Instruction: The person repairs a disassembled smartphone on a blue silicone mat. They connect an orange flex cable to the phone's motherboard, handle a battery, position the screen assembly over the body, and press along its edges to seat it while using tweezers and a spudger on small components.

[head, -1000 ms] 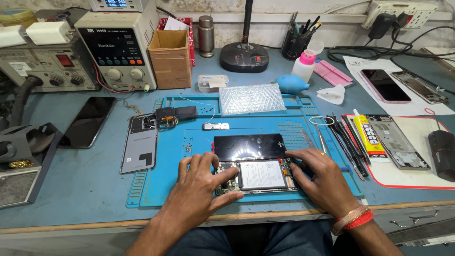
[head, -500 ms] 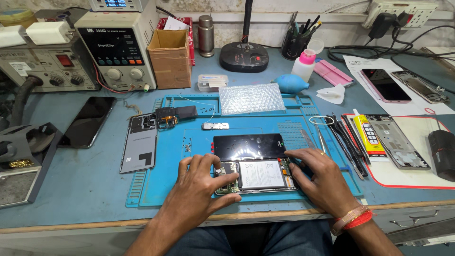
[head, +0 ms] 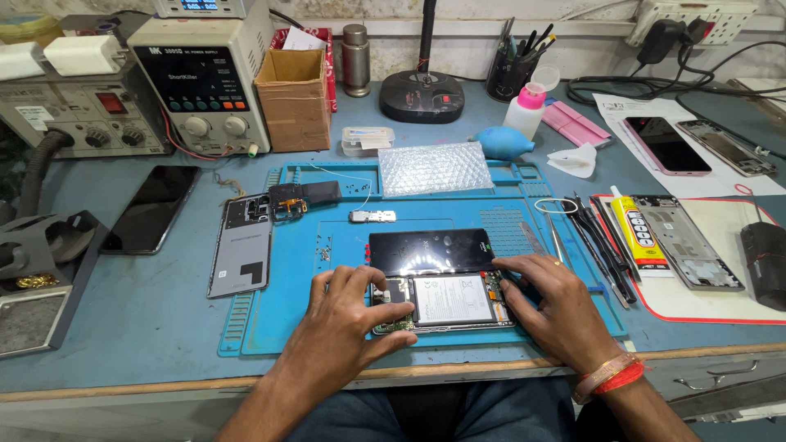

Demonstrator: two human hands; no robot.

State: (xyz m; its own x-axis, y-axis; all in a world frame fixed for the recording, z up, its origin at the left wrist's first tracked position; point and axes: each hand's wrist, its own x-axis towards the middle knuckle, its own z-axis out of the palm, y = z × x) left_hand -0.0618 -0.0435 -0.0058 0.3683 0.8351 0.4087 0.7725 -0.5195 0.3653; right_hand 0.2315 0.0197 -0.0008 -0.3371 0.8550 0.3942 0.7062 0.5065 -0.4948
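An opened phone (head: 449,300) with its white battery and circuit boards exposed lies on the blue work mat (head: 327,237). My left hand (head: 348,315) rests on its left end, fingers pressing the board there. My right hand (head: 550,301) holds its right end, fingers spread over the edge. A detached black screen panel (head: 430,250) lies just behind the phone. A grey back cover (head: 242,250) sits at the mat's left edge.
Power supply (head: 205,78), cardboard box (head: 293,98), lamp base (head: 422,94) and pink-capped bottle (head: 526,110) stand at the back. Bubble wrap (head: 434,168) lies on the mat. Tweezers and tools (head: 602,237), a glue tube (head: 634,229) and phone frames (head: 686,241) lie right; a black phone (head: 151,209) left.
Both hands stay on the opened phone; the fingers have shifted only slightly.
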